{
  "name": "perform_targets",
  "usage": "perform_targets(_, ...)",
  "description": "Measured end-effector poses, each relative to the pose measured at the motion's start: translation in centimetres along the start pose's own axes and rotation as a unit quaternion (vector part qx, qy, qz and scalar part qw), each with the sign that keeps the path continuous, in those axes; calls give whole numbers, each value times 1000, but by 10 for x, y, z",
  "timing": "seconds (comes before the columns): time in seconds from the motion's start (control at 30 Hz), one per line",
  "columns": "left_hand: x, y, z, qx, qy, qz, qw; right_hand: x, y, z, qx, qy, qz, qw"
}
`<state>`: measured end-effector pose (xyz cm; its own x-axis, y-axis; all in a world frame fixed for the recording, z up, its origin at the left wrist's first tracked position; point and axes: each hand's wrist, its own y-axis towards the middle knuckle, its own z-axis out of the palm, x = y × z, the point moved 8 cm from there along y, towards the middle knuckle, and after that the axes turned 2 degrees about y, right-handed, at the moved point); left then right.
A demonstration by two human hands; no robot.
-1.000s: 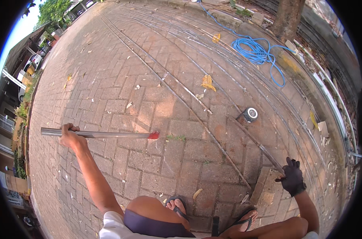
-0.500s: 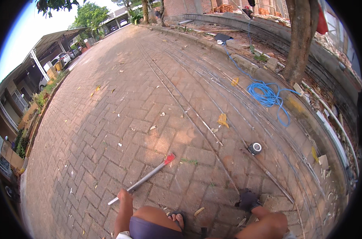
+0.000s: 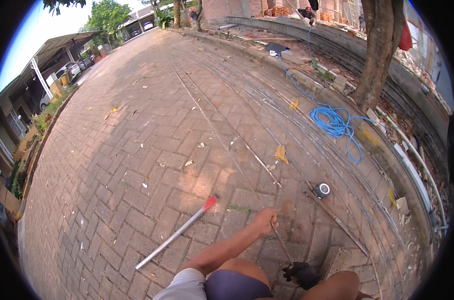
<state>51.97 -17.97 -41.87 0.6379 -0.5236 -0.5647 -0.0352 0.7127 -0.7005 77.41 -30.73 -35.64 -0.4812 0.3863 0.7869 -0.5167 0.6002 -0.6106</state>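
A long thin metal rod (image 3: 281, 244) runs from near my knees up the brick paving. My bare left hand (image 3: 266, 222) is closed round it, a short way from its near end. At that end, my right hand (image 3: 303, 275), in a dark glove, has its fingers curled on the rod. To the left, a silver metal bar with a red end (image 3: 174, 234) lies on the paving, touched by neither hand. Right of my left hand, a small round black thing with a white face (image 3: 322, 190) sits beside a thicker rusty bar (image 3: 339, 225).
More long rods (image 3: 307, 142) lie along the right side. A coiled blue hose or cable (image 3: 332, 121) rests by the kerb, close to a tree trunk (image 3: 376, 55). A concrete block (image 3: 343, 260) stands near my right knee. A person (image 3: 307, 14) is far back.
My left hand has let go of the silver bar and crossed to the right, closing on the thin rod. The bar stays on the paving. My right hand has moved slightly nearer to me.
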Motion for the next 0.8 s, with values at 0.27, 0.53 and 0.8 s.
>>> perform_targets(0.27,-244,22,-93,-246,202,223,921,209,176,65,158,330,-40,930)
perform_targets(0.53,-200,-135,-274,-546,512,252,613,201,218,69,9,122,-16,992)
perform_targets(0.8,-222,-158,-404,-651,534,212,496,206,225,52,-122,33,4,992)
